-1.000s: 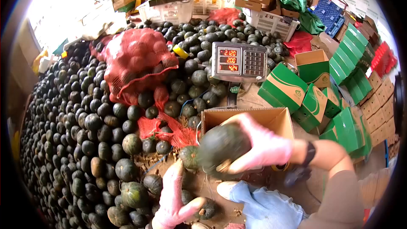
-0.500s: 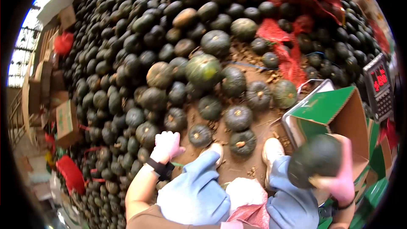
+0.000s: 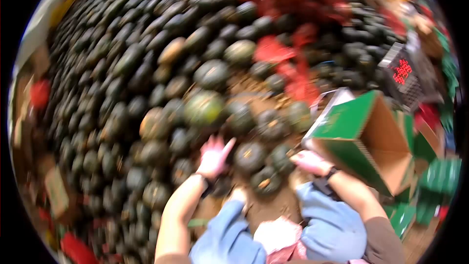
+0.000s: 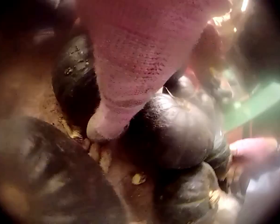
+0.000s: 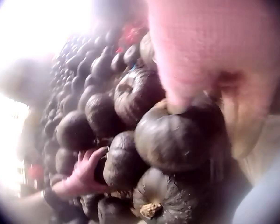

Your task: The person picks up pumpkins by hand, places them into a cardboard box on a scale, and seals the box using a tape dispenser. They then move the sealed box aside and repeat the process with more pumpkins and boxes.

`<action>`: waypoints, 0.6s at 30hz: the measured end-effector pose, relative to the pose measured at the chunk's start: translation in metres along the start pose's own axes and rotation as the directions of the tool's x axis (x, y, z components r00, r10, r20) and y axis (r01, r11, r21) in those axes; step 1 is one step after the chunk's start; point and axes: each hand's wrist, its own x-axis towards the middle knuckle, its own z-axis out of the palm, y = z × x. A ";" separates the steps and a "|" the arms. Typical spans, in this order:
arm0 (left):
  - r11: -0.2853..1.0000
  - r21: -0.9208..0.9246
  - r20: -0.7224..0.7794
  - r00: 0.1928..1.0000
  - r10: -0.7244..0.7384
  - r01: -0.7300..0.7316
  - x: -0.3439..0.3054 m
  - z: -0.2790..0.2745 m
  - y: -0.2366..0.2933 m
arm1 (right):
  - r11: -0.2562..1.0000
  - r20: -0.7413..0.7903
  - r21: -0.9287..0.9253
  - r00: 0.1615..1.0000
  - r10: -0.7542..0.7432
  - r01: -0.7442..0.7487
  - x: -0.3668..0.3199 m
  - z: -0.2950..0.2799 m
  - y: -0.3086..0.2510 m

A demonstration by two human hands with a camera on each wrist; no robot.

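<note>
Dark green squashes lie on the brown floor between the hands in the blurred head view. My left hand (image 3: 214, 157) is spread, thumb apart, just left of a squash (image 3: 250, 157); in the left wrist view its gloved fingers (image 4: 130, 60) point down between squashes. My right hand (image 3: 312, 162) reaches in from the right to another squash (image 3: 282, 159) beside the green carton (image 3: 342, 117). In the right wrist view, fingertips of the right hand (image 5: 214, 60) touch the top of a squash (image 5: 170, 135), near its stem; neither hand holds anything up.
A large heap of squashes (image 3: 122, 63) fills the left and back. Red netting (image 3: 293, 76) lies behind the floor area. The scale display (image 3: 403, 71) stands behind the carton at right, with more green cartons (image 3: 439, 178) beyond. The person's legs (image 3: 332, 215) are close in front.
The large squash has left my right hand, which has moved left and down to a floor squash. My left hand has moved in towards the middle squashes. The head view has shifted.
</note>
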 end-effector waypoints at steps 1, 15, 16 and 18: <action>0.999 0.014 0.005 0.999 0.041 -0.041 0.005 0.012 -0.004 | 0.836 -0.081 0.494 0.944 0.320 -0.241 -0.021 -0.014 -0.025; 0.051 -0.898 -0.436 0.900 0.019 -0.436 -0.037 -0.167 0.139 | 0.633 -0.714 0.508 0.697 -0.069 0.584 -0.194 -0.118 -0.149; 0.294 -0.856 -0.401 0.905 0.140 -0.425 -0.012 -0.170 0.131 | 0.733 -0.837 0.326 0.543 -0.070 0.597 -0.230 -0.121 -0.132; 0.697 -0.494 -0.384 0.850 0.361 -0.520 0.057 -0.172 0.135 | 0.934 -0.986 -0.076 0.112 -0.123 0.348 -0.309 -0.126 -0.101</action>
